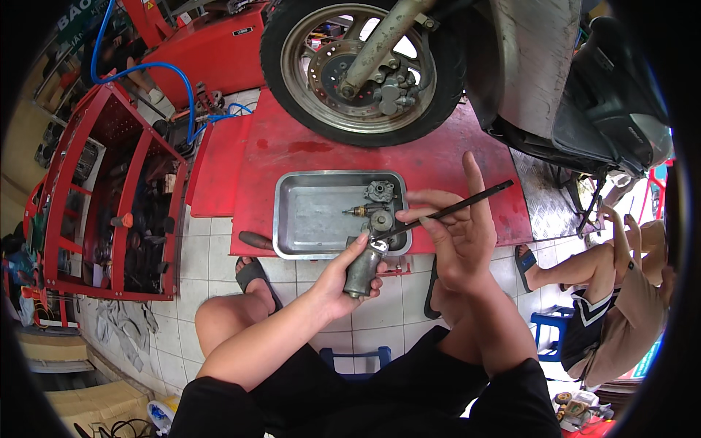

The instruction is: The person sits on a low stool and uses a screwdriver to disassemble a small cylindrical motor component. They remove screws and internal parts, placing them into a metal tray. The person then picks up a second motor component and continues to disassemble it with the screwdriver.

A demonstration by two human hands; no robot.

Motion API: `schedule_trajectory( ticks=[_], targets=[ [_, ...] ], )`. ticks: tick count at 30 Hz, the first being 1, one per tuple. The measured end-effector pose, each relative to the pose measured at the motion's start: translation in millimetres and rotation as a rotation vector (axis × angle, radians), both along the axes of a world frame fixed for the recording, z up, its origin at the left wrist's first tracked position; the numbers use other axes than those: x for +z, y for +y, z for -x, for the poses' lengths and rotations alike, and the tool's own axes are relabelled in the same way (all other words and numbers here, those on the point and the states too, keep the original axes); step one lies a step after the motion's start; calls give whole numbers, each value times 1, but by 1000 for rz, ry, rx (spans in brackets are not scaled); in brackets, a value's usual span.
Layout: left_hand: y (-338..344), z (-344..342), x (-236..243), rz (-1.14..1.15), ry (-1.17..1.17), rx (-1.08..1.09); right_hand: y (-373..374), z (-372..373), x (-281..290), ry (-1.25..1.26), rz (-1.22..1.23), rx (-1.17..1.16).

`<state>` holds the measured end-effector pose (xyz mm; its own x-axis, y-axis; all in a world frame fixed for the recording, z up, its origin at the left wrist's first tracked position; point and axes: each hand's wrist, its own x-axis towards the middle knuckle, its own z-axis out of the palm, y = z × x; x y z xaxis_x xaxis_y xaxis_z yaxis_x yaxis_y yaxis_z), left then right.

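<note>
And it's the left hand (337,288) with the cylinder (361,274), my fingers wrapped around its grey metal body, thumb up by the top! From my distant seat I see it held out at the near edge of the tray (314,212). Over to my right hand (467,248): thumb and fingers pinch a dark rod (482,196), index finger raised, the other fingers fanned. The rod slants down to the top of the cylinder; whether they touch, I can't tell from here. In the tray, bunched at the right end, I spot a grey casting (380,191), a brass-coloured piece (358,211) and a round part (380,220). The tray sits on the red worktop (255,160), a dark handle (255,241) just left of it, the wheel (347,80) beyond. And off to my right, a person (635,321) sits near a blue stool (553,332)!
</note>
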<state>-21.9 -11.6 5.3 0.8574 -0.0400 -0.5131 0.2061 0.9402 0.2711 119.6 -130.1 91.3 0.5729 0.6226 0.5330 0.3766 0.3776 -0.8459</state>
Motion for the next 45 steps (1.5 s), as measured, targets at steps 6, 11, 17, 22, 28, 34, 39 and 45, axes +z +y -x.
schedule_trajectory(
  ticks=[6,11,17,22,28,34,39,45],
  targets=[
    [-3,0,-3,-23,28,0,-3,-3,-3,-92,89,61],
    [-3,1,-1,-55,2,-16,-6,-4,-4,14,47,159],
    [-1,1,-1,-48,-6,-16,-6,-3,-5,-39,58,125],
    [1,2,0,-62,-12,-9,-8,-4,-3,-73,87,87],
    [22,-3,5,-115,-39,156,-2,-21,-9,112,-103,-40],
    [74,1,40,-173,-18,526,16,-25,-32,-155,733,-134],
    [96,12,51,-76,-206,613,48,-1,-86,-383,973,60],
    [105,20,57,-13,-315,611,101,30,-126,-396,1175,121]
  ],
)
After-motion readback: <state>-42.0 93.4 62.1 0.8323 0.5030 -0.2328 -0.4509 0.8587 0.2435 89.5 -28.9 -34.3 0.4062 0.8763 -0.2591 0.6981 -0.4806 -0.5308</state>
